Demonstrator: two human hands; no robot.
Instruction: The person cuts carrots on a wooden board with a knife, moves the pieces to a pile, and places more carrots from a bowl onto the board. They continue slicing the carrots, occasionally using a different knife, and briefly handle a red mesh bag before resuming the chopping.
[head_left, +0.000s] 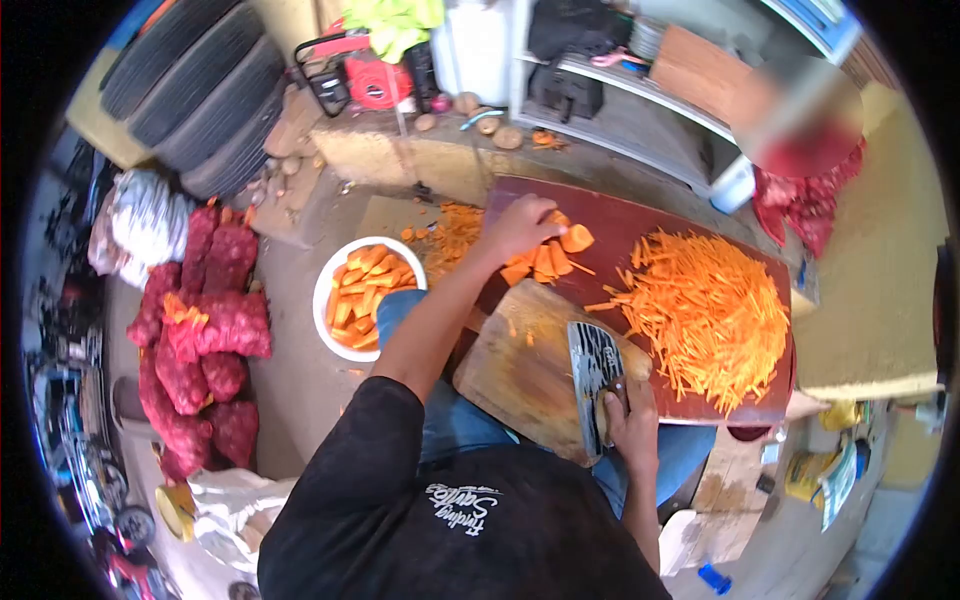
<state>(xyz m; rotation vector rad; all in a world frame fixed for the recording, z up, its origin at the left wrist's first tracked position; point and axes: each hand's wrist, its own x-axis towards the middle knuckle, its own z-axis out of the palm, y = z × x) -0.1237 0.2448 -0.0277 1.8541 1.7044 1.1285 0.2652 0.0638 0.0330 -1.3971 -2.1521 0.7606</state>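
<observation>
My left hand (520, 228) reaches to the far side of the red-brown table (625, 208), its fingers curled on peeled carrot pieces (545, 262). How firmly they grip is partly hidden. In my right hand (632, 422) is the handle of a broad-bladed knife (588, 365), its blade lying over the right part of a worn wooden cutting board (500, 375). A few small orange bits stick to the board. Just right of it, a large heap of carrot strips (712, 320) covers much of the table.
A white bucket (322, 312) of peeled carrots stands on the floor to the left, beside orange peelings (455, 235). Red mesh sacks (230, 325) and stacked tires (200, 95) are farther left. Behind the table are a shelf (640, 125) and a blurred person (800, 115).
</observation>
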